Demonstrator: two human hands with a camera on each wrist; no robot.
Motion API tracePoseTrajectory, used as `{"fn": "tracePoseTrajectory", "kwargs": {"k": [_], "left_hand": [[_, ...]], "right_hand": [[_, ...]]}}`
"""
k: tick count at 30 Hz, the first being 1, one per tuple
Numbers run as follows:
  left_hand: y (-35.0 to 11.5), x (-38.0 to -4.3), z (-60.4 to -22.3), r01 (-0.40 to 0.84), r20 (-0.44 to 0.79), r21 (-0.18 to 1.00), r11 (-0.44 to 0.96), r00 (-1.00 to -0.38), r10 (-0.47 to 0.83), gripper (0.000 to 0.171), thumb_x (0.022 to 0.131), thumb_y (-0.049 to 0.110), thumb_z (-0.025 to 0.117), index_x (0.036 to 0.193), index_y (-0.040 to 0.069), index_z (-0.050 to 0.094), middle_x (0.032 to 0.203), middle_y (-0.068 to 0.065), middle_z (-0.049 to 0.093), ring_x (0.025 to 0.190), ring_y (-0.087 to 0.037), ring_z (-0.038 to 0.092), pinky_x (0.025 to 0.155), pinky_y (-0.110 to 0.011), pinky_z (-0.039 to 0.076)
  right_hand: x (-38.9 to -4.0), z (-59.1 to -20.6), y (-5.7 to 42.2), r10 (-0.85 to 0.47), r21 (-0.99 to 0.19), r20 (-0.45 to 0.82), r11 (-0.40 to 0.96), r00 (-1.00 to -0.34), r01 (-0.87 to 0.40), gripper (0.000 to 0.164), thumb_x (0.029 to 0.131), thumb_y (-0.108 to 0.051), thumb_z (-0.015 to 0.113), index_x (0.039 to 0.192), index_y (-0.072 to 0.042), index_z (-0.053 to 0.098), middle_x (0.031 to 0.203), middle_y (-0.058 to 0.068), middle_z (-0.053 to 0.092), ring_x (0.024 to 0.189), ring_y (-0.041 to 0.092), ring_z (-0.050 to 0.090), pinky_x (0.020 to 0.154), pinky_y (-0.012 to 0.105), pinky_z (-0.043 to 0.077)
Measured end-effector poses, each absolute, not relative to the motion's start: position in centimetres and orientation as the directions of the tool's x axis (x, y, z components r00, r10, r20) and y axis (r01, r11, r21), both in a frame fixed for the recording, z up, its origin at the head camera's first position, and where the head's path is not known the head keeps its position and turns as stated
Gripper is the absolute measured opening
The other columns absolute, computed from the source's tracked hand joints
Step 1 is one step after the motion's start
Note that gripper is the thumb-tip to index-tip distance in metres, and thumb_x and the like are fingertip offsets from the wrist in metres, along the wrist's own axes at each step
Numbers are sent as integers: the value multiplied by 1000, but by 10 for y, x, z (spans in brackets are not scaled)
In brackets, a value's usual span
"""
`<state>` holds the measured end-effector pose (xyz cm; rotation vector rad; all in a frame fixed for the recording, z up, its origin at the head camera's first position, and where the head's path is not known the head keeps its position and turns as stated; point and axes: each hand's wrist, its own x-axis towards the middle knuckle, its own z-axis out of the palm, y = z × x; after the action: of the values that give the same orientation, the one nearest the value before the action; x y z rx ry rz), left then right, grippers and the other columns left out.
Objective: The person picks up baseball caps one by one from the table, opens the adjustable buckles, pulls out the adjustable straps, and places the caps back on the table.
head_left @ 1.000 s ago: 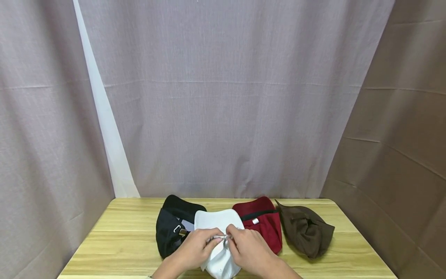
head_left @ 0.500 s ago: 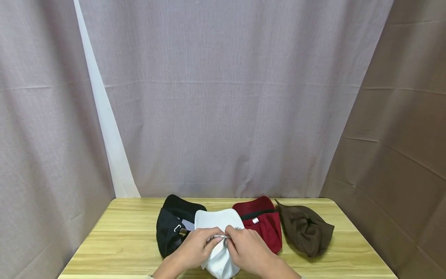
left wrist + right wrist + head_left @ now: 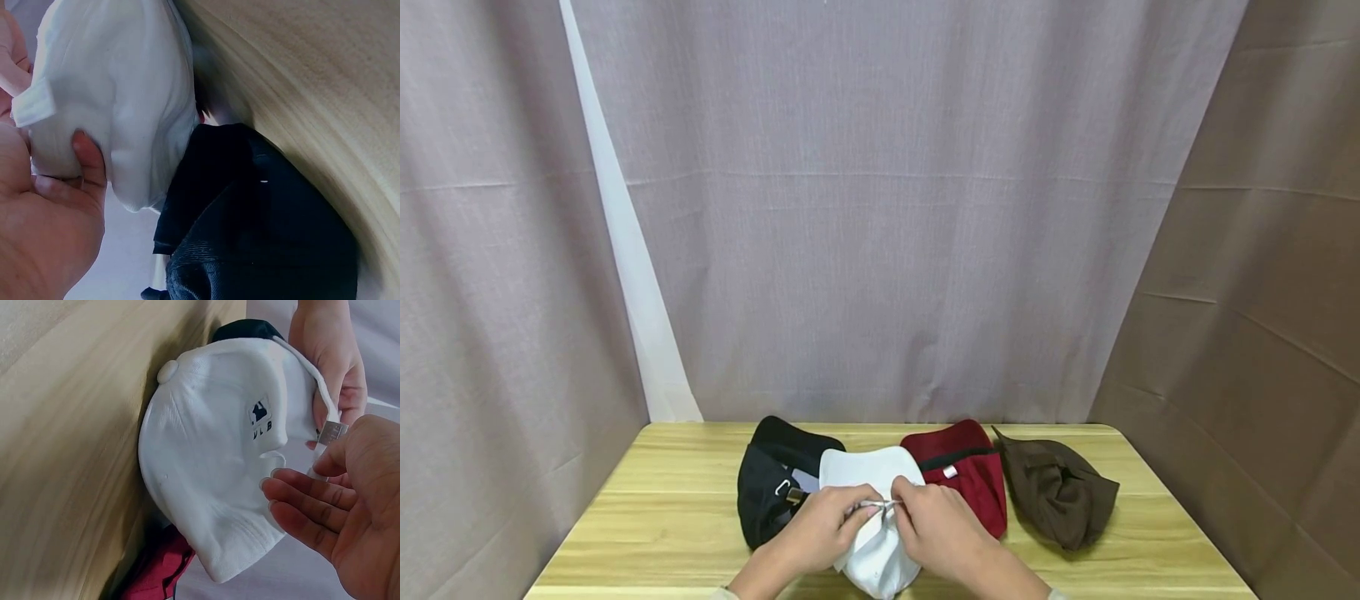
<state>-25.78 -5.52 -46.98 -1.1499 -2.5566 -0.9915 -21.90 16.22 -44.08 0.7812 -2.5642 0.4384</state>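
Right hand (image 3: 943, 529): edged slightly toward the right edge of the table (image 3: 647, 500) in the last half second, so a little more space shows between the two hands; I have its thumb and forefinger pinching the strap (image 3: 309, 365) right by the metal buckle (image 3: 333, 430), other fingers loosely bent.
Left hand (image 3: 820, 525): thumb and fingers grip the strap on the other side of the buckle.
Strap: step in hand, as I judge it, is adjusting or fastening; from my feed I cannot tell whether it is being tightened or loosened.
Buckle: next move should call for a steady left pinch while the right works the strap end; something this small could slip.
White cap (image 3: 200, 444): held between both hands, midway between the table's side edges, brim toward the far edge, crown below the fingers toward the near edge; whether it rests on the table I cannot tell.
Black cap (image 3: 767, 483): just beside it, toward the left edge.
Red cap (image 3: 970, 492): just beside it, toward the right edge.
Brown hat (image 3: 1063, 492): farther right, nearest the far right corner.
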Motion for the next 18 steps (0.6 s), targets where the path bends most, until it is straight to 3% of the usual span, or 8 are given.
{"fn": "tracePoseTrajectory", "kwargs": {"k": [11, 18], "left_hand": [[-56, -258, -471, 713, 399, 508, 483, -692, 601, 19, 111, 30, 57, 108, 29, 76, 104, 13, 80, 89, 6, 64, 76, -21, 53], [-56, -259, -471, 701, 386, 529, 478, -700, 601, 19, 111, 31, 57, 108, 29, 76, 105, 13, 79, 89, 6, 63, 76, -20, 52]], "right_hand": [[-221, -443, 164, -448, -173, 476, 796, -757, -580, 15, 96, -10, 69, 88, -16, 59, 58, -14, 48, 55, -4, 41, 50, 18, 34], [-218, -441, 162, -467, -151, 507, 779, -724, -608, 9, 94, -9, 71, 101, -14, 67, 62, -13, 58, 56, -4, 47, 50, 18, 37]]}}
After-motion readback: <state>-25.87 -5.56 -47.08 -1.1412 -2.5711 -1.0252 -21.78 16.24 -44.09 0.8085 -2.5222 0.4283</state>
